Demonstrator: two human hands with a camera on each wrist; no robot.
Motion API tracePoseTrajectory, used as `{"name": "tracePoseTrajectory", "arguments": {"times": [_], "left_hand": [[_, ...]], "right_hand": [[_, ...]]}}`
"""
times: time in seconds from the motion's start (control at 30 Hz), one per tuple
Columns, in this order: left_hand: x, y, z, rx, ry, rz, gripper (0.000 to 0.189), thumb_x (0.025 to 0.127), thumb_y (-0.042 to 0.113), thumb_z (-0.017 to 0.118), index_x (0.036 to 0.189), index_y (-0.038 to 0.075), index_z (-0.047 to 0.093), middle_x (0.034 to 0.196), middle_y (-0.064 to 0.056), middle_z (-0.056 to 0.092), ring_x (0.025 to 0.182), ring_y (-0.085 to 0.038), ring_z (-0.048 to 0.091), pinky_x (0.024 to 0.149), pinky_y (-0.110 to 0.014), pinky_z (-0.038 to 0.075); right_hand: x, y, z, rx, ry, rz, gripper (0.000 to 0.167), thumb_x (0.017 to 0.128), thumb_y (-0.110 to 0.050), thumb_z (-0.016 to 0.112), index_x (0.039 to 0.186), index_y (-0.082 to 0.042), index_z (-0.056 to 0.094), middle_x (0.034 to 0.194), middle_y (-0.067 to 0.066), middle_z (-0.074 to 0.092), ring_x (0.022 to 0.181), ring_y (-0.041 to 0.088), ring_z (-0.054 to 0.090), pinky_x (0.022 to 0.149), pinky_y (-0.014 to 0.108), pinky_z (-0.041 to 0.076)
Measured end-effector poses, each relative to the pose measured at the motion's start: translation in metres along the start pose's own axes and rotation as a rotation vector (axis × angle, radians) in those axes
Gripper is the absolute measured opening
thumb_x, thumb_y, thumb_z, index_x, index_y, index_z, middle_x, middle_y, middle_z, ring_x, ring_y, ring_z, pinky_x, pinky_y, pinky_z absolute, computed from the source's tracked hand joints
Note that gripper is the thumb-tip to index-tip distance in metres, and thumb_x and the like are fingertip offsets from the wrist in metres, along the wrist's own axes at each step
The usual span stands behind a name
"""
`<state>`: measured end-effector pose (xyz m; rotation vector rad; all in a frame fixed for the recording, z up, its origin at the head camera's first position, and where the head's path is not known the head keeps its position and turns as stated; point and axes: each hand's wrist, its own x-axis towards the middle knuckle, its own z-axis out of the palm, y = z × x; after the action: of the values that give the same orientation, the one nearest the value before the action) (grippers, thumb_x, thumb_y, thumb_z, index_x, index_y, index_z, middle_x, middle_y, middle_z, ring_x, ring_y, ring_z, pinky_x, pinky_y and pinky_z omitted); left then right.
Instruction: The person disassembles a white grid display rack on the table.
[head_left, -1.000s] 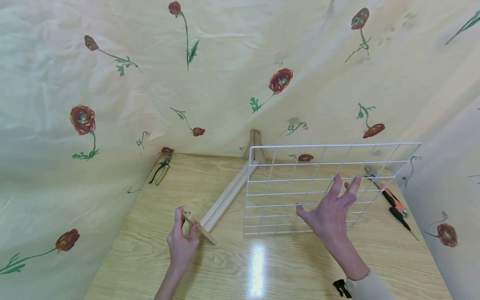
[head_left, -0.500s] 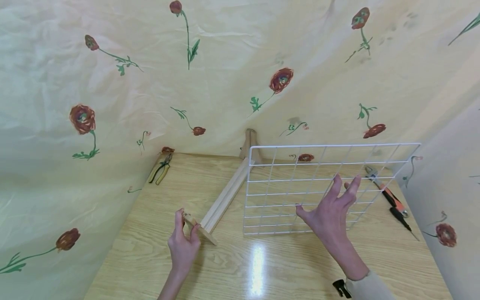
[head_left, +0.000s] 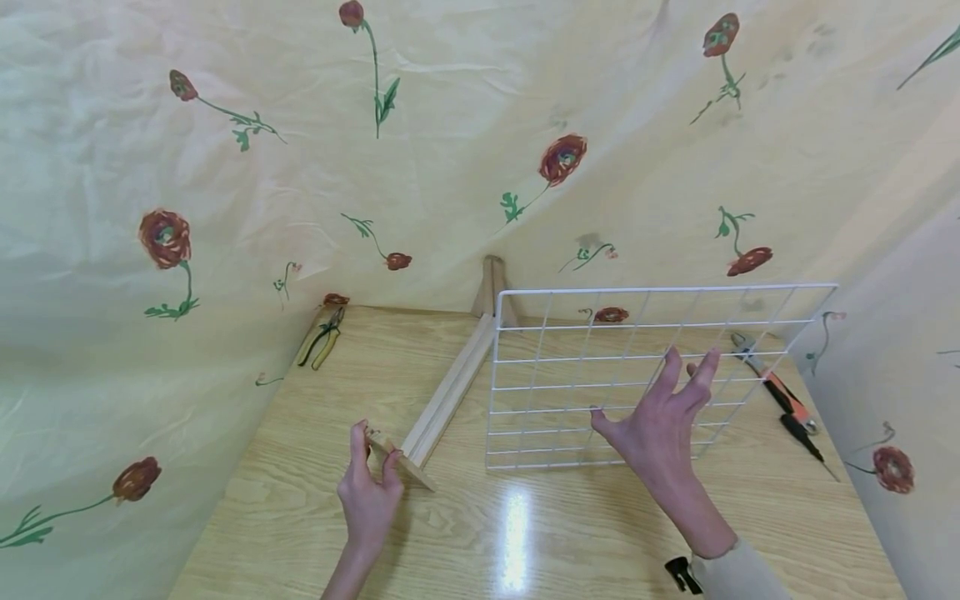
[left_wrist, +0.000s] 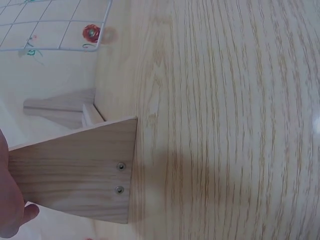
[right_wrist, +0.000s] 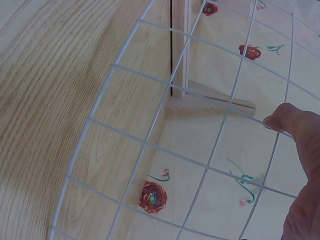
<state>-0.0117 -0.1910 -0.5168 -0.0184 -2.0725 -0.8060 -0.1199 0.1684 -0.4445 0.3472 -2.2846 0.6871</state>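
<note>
My left hand (head_left: 369, 504) pinches the top of the near wooden end piece (head_left: 411, 468) of a stand, thumb on one face and fingers on the other. Two metal screw heads (left_wrist: 120, 177) show low on that tapered piece in the left wrist view. From it a grooved wooden rail (head_left: 453, 392) runs back to the matching far end piece (head_left: 491, 287). My right hand (head_left: 663, 429) holds a white wire grid panel (right_wrist: 145, 144), fingers spread over the mesh and thumb (right_wrist: 285, 117) on a wire. The panel leans upright, its left edge overlapping the rail's far end in the head view.
Yellow-handled pliers (head_left: 324, 342) lie at the table's back left. At the right are a tool with orange-and-black handles (head_left: 783, 396) and a black screwdriver (head_left: 798, 437). A black buckle (head_left: 681, 575) is beside the right sleeve. Flowered cloth (head_left: 450, 125) hangs behind the table (head_left: 450, 542).
The stand's far end has swung left, while its near end, still in the left hand, has shifted only slightly. The grid panel and right hand have stayed almost in place.
</note>
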Motion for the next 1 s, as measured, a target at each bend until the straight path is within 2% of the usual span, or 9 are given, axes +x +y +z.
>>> {"name": "tracePoseTrajectory", "arguments": {"times": [0.1,0.2,0.27,0.4,0.47,0.63,1.0], "left_hand": [[-0.002,0.000,0.001,0.006,0.019,0.003,0.055,0.090,0.015,0.075,0.132,-0.009,0.050,0.098,-0.029,0.068,0.085,-0.048,0.069,0.067,-0.052,0.061],[-0.004,0.001,0.002,0.020,0.032,-0.006,0.056,0.098,0.033,0.065,0.133,-0.009,0.050,0.098,-0.030,0.068,0.084,-0.048,0.069,0.064,-0.052,0.061],[-0.005,0.002,0.003,0.019,0.035,-0.016,0.055,0.095,0.027,0.070,0.133,-0.008,0.050,0.097,-0.030,0.068,0.083,-0.049,0.069,0.064,-0.053,0.061],[-0.006,0.004,0.003,0.019,0.041,-0.022,0.062,0.080,0.004,0.079,0.133,-0.009,0.050,0.096,-0.031,0.068,0.083,-0.050,0.069,0.063,-0.053,0.060],[-0.006,0.006,0.004,0.028,0.050,-0.019,0.060,0.084,0.009,0.078,0.133,-0.009,0.050,0.095,-0.031,0.069,0.081,-0.049,0.069,0.060,-0.053,0.060],[-0.007,0.008,0.006,0.057,0.077,-0.014,0.057,0.098,0.035,0.064,0.133,-0.008,0.051,0.092,-0.029,0.069,0.074,-0.045,0.070,0.050,-0.051,0.059],[-0.009,0.013,0.011,0.090,0.116,-0.015,0.058,0.099,0.040,0.061,0.131,-0.008,0.053,0.085,-0.027,0.069,0.065,-0.041,0.068,0.039,-0.041,0.054]], "right_hand": [[0.000,-0.001,0.000,0.005,-0.006,0.014,0.128,0.047,-0.016,0.094,0.145,0.009,0.015,0.146,0.045,-0.015,0.123,0.060,0.021,0.084,0.066,0.038],[0.000,-0.002,-0.001,0.008,-0.015,0.029,0.129,0.047,-0.016,0.094,0.146,0.009,0.015,0.147,0.044,-0.015,0.123,0.059,0.020,0.083,0.066,0.038],[0.000,-0.003,-0.001,0.006,-0.019,0.037,0.129,0.047,-0.015,0.094,0.146,0.009,0.015,0.147,0.044,-0.016,0.123,0.059,0.021,0.082,0.066,0.038],[0.000,-0.004,-0.001,0.007,-0.019,0.043,0.131,0.046,-0.014,0.095,0.146,0.008,0.015,0.148,0.043,-0.016,0.123,0.059,0.021,0.081,0.067,0.038],[0.000,-0.004,-0.001,0.011,-0.016,0.041,0.132,0.045,-0.014,0.096,0.146,0.008,0.015,0.148,0.043,-0.015,0.123,0.059,0.021,0.080,0.067,0.038],[-0.001,-0.004,0.000,0.008,-0.013,0.037,0.131,0.046,-0.015,0.096,0.146,0.008,0.015,0.147,0.044,-0.016,0.124,0.058,0.020,0.081,0.066,0.039],[-0.001,-0.007,-0.001,-0.010,-0.033,0.068,0.131,0.046,-0.016,0.096,0.146,0.008,0.015,0.148,0.043,-0.015,0.125,0.058,0.020,0.081,0.069,0.040]]}}
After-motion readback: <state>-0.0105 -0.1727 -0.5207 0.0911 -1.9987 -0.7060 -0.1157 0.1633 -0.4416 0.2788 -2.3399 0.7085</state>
